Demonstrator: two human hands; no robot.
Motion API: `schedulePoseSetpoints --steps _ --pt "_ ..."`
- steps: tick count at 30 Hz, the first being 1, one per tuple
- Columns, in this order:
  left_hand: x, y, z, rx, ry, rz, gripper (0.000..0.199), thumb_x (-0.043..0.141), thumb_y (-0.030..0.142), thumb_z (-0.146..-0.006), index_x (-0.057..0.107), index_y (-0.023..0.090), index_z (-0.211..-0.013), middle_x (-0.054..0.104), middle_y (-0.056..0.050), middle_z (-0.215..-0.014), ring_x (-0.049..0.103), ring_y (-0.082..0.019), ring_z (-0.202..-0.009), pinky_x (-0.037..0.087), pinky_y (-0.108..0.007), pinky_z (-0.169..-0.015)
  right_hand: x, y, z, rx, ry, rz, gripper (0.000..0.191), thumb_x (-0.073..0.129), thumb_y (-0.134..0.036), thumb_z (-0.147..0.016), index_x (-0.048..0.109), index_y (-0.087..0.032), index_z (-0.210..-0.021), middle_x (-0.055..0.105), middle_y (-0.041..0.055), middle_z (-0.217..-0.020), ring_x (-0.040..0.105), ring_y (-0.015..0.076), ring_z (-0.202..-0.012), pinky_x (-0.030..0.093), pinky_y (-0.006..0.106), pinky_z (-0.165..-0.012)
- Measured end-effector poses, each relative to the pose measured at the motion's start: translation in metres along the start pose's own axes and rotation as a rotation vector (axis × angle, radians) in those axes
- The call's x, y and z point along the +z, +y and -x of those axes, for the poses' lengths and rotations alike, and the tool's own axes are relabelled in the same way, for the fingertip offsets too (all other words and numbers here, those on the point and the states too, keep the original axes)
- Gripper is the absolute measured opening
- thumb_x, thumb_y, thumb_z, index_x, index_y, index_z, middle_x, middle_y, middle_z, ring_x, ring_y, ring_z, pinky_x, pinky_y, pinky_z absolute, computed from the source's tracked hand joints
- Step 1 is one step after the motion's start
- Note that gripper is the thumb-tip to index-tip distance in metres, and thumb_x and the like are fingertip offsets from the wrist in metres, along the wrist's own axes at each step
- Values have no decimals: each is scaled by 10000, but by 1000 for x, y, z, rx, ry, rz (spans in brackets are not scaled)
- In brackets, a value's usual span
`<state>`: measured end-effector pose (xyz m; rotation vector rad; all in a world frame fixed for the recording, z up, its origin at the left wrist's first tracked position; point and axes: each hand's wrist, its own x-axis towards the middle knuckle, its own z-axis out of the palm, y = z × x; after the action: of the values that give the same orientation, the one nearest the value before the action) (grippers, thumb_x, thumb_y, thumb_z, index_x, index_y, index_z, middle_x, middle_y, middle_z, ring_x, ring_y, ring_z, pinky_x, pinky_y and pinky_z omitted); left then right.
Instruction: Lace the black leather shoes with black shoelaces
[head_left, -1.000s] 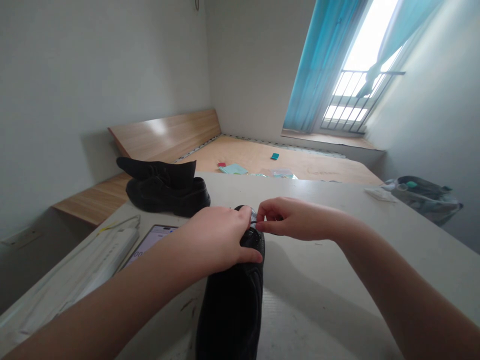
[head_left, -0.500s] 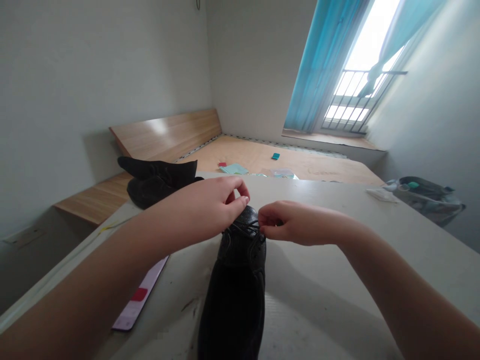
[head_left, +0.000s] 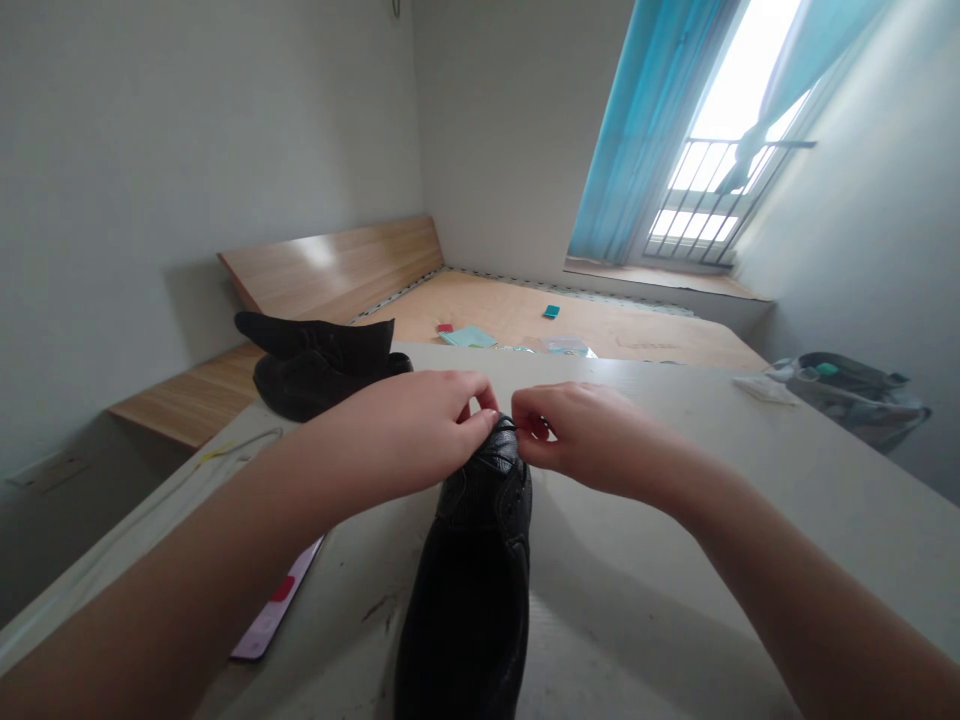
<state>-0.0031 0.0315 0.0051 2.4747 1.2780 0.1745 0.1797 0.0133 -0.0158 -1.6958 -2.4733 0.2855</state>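
A black lace-up shoe stands on the white table, its opening toward me and its laced part farther off. My left hand is over the left side of the laces, thumb and forefinger pinched on a black shoelace. On the right side of the shoe, my right hand has its fingers closed on the lace as well. The lace ends are hidden by the fingers.
More black shoes lie at the table's back left. A pink-white flat object is partly under my left forearm. Beyond the table is a wooden bed with small packets. A bag-lined bin stands at the right.
My right hand has moved slightly up and my left hand slightly down. Both are now near the far end of the lacing, and more of the crossed laces shows.
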Motion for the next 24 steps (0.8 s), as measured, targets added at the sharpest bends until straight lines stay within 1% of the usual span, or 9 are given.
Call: schedulePoseSetpoints --steps 4,6,9,13,15,17,21,22,24 --pt "-1 1 1 -11 -17 -3 306 412 404 -903 673 245 -901 673 -8 -764 562 -174 -653 328 -273 -548 -1 3 1 -16 -36 -45 130 516 -252 -810 508 -207 -687 560 -11 -661 447 129 -589 262 273 -531" --pt "-2 1 2 -3 6 8 303 415 398 -904 673 241 -881 672 -3 -754 565 -170 -651 330 -273 -550 -2 8 1 -19 -66 -76 144 507 -266 -826 525 -208 -696 568 -13 -670 457 125 -585 281 266 -525" --pt "-4 0 2 8 93 23 290 428 396 -902 668 241 -849 648 14 -702 550 -155 -613 315 -273 -533 -2 13 -1 -13 -97 -106 151 506 -265 -828 524 -204 -691 566 -12 -681 449 121 -581 299 263 -525" --pt "-7 1 2 50 262 59 261 458 371 -889 678 234 -920 625 15 -680 538 -141 -587 308 -272 -522 0 15 -2 -19 -131 -133 130 503 -256 -825 525 -206 -707 561 -11 -696 453 126 -598 311 265 -528" --pt "-9 5 3 89 350 103 251 463 342 -880 681 227 -928 592 20 -642 507 -128 -545 307 -269 -504 1 16 -3 -29 -150 -140 134 509 -252 -819 516 -208 -693 552 -13 -685 445 127 -594 310 265 -524" --pt "-10 10 5 125 415 179 236 468 316 -876 683 223 -906 535 33 -589 453 -110 -494 302 -262 -479 3 17 -3 -40 -166 -146 148 514 -249 -813 500 -207 -672 543 -15 -672 431 127 -585 307 266 -519" --pt "-12 18 11 197 482 361 203 488 274 -881 683 233 -843 434 52 -527 390 -86 -462 306 -237 -451 5 19 -3 -54 -169 -157 162 517 -241 -815 489 -205 -660 540 -13 -661 420 127 -581 303 265 -521" --pt "-12 19 12 217 491 389 201 492 264 -881 686 238 -836 435 51 -530 395 -84 -466 311 -232 -448 5 19 -3 -56 -167 -160 163 519 -239 -816 488 -205 -659 539 -12 -656 417 127 -578 302 265 -521" --pt "-11 19 15 261 481 426 207 490 264 -893 694 249 -858 490 43 -576 435 -87 -498 337 -221 -455 6 20 -3 -61 -162 -166 168 524 -240 -819 489 -204 -659 535 -10 -645 414 129 -571 302 268 -525"
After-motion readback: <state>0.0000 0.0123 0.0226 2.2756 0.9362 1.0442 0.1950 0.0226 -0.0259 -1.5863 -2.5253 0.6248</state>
